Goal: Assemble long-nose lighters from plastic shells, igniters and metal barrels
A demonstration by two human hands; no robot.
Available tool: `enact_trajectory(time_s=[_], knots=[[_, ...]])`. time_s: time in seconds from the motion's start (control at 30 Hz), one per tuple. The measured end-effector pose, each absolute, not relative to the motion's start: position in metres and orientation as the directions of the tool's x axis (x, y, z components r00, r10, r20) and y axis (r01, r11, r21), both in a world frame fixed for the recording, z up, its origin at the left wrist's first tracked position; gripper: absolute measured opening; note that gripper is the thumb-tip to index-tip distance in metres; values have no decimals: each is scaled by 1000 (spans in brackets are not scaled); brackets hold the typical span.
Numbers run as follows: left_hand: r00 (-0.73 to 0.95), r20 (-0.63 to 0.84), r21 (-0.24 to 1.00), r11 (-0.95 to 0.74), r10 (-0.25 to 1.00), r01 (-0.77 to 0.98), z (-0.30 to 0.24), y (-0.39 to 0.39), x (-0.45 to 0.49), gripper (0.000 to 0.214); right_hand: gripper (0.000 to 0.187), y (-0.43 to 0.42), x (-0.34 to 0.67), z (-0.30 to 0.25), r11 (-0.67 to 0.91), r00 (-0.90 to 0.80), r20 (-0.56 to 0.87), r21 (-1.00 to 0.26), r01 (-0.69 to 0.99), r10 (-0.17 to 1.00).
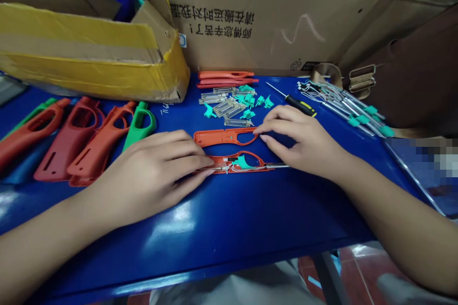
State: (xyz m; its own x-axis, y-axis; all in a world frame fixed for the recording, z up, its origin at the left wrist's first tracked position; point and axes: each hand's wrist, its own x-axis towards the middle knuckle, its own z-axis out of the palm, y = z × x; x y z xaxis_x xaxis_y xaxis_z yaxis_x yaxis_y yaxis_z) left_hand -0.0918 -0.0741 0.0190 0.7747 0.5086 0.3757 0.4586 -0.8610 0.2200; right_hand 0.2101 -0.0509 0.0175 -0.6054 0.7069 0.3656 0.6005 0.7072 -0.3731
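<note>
The lower orange lighter half-shell [256, 156] lies on the blue table with its inner side up. In it sit a teal trigger [242, 162], thin white wires and a metal tube [277, 166] that sticks out to the right. My left hand [157, 171] is closed on this shell's left end, its fingers covering that part. Just above lies a second orange half-shell [213, 137], also hollow side up. My right hand [296, 136] has thumb and index finger closed at the right tip of this upper half-shell.
Clear plastic fuel tanks [229, 107] and teal triggers [248, 99] lie behind, near a screwdriver [293, 103]. Wired metal tubes [352, 107] are at right. Colored lighter shells [89, 140] lie at left, below a yellow-taped box [107, 74]. Cardboard [272, 52] borders the back.
</note>
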Motion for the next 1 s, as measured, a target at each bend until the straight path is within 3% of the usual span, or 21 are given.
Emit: enact_trajectory(time_s=[0.17,0.33,0.57,0.8,1.0], knots=[[819,311,159,-876,482,455,23,-64,-102,19,15,-52,208,16,766,-699,343,-436,473,627],[893,190,142,-911,409,387,32,-59,-113,26,26,-55,208,14,779,-749,239,-319,540,617],[853,129,294,-841,505,453,28,-57,-114,26,40,-65,200,17,791,-787,182,-324,519,590],[801,123,471,-745,586,472,20,-56,-112,18,28,-67,198,10,759,-783,149,-409,507,604],[713,158,356,-713,683,605,24,-73,-100,27,27,-66,197,10,734,-766,135,-430,525,628]])
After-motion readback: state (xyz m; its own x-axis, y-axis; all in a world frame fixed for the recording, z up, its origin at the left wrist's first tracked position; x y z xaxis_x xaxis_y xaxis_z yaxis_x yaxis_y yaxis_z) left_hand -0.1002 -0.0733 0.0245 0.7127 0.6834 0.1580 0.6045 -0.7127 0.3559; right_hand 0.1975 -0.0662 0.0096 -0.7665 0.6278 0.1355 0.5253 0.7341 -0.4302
